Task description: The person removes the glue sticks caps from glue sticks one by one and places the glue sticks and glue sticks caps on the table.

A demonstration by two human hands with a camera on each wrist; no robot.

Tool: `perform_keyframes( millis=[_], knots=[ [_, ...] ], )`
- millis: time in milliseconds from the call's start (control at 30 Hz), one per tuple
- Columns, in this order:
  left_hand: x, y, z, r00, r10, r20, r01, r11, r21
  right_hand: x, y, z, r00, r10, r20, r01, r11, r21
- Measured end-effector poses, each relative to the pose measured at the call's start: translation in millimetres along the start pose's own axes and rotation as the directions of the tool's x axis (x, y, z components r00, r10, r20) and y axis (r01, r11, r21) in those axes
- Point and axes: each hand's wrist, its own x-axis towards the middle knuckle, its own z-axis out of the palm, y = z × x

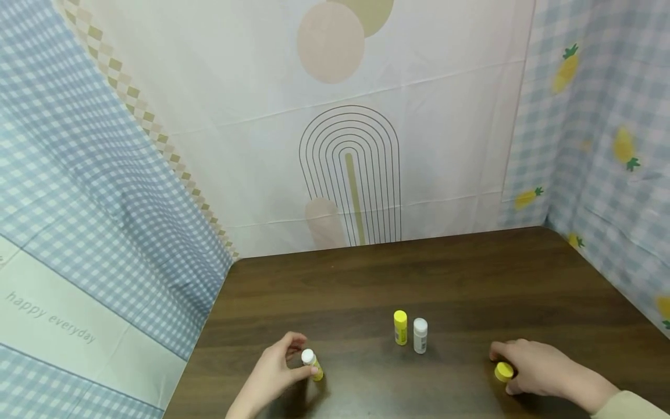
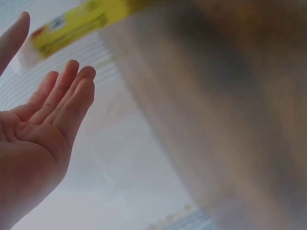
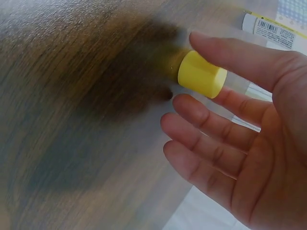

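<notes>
My left hand (image 1: 275,368) is around a yellow glue stick (image 1: 317,372) with a white cap, which stands upright on the table. The thumb is at its side, while the other fingers are apart from it. In the left wrist view, the stick's yellow label (image 2: 79,26) shows beyond the spread thumb and fingers. At the right, my right hand (image 1: 539,369) is around a short yellow cylinder, seemingly a cap (image 3: 202,74), on the tabletop. Its thumb and index finger lie on either side of it, with the other fingers loosely bent. Whether they press on it is unclear.
Between the hands stand a yellow glue stick (image 1: 401,329) and a white glue stick (image 1: 420,336), side by side. They rest on a dark wood table (image 1: 335,291). Patterned cloths hang behind the table (image 1: 450,145) and along both sides.
</notes>
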Motion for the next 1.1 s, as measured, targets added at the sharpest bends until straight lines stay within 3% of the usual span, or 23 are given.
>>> perform_keyframes(
  millis=[67, 200, 400, 533, 667, 900, 1000, 1100],
  knots=[
    [-1.4, 9.8, -6.9, 0.998, 0.007, -0.067, -0.002, 0.998, 0.066, -0.8, 3, -2, 1.0, -0.017, -0.005, 0.017, 1.0, -0.013],
    [1.3, 36.7, -10.1, 0.981, 0.088, -0.173, -0.047, 0.973, 0.228, -2.5, 8, -4, 0.999, -0.043, -0.016, 0.042, 0.998, -0.035],
    [18.1, 79.6, 8.3, 0.951, 0.28, -0.129, -0.226, 0.918, 0.326, -5.2, 10, -4, 0.998, -0.059, -0.005, 0.06, 0.998, 0.004],
    [38.2, 97.8, 25.6, 0.93, 0.35, -0.11, -0.3, 0.897, 0.325, -7.1, 9, -3, 0.998, -0.067, -0.001, 0.067, 0.997, 0.031],
    [62.8, 107.1, 49.4, 0.945, 0.324, -0.049, -0.299, 0.912, 0.281, -8.9, 10, -3, 0.999, -0.053, -0.005, 0.053, 0.998, 0.03],
    [94.0, 98.2, 90.0, 0.981, 0.178, 0.075, -0.188, 0.967, 0.169, -8.0, 7, -1, 0.998, -0.057, -0.003, 0.057, 0.997, 0.048],
    [101.1, 94.9, 101.9, 0.986, 0.115, 0.122, -0.127, 0.987, 0.095, -7.5, 5, -1, 0.998, -0.059, -0.021, 0.06, 0.998, 0.03],
    [106.7, 90.2, 111.8, 0.983, 0.096, 0.158, -0.104, 0.994, 0.046, -6.9, 5, -1, 0.998, -0.062, -0.028, 0.063, 0.998, 0.029]
  ],
)
